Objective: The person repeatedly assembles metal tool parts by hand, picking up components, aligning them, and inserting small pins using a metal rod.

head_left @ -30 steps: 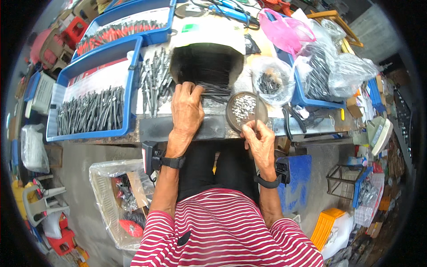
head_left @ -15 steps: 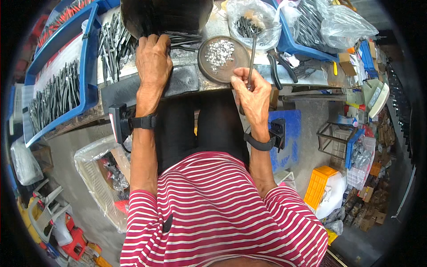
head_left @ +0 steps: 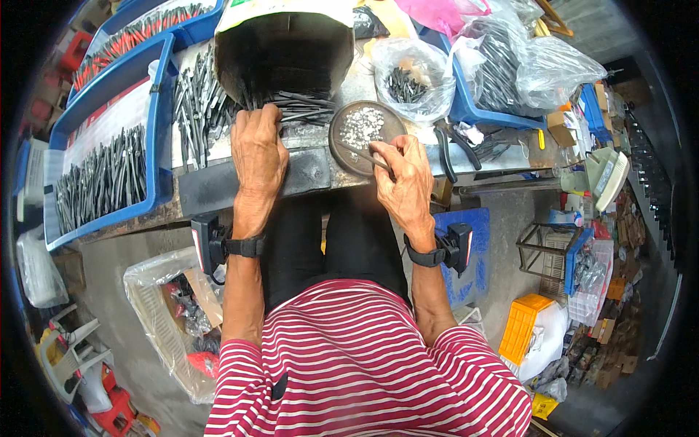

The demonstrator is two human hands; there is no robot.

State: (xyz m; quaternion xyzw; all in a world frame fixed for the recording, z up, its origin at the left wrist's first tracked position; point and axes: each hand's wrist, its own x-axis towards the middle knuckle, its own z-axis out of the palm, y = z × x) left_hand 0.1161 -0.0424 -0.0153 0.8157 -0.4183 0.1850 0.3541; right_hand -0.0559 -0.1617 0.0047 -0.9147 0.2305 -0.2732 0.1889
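My right hand (head_left: 405, 178) grips a thin, dark rod-like tool (head_left: 358, 151), its tip slanting left over a round brown dish (head_left: 337, 149). Many small silvery-white pieces (head_left: 362, 127) lie in that dish. To the left, my left hand (head_left: 258, 149) rests at the bench with fingers bent and closed at the near edge of a heap of black strips (head_left: 302, 107); its fingertips are hidden, so what they hold cannot be made out. Behind it, a large dark-lined container (head_left: 284, 54) lies with its mouth toward me.
Blue trays (head_left: 162, 131) of black strips stand at the left. A clear plastic bag (head_left: 429, 65) with short black pieces sits behind the dish. Black-handled pliers (head_left: 445, 156) lie right of it. Another blue tray (head_left: 466, 105) holds bagged black parts. The bench's front edge (head_left: 255, 178) runs beneath my wrists.
The tool in my right hand has swung from upright to slanting left over the dish. My left hand stays by the black strips. The whole view has shifted slightly.
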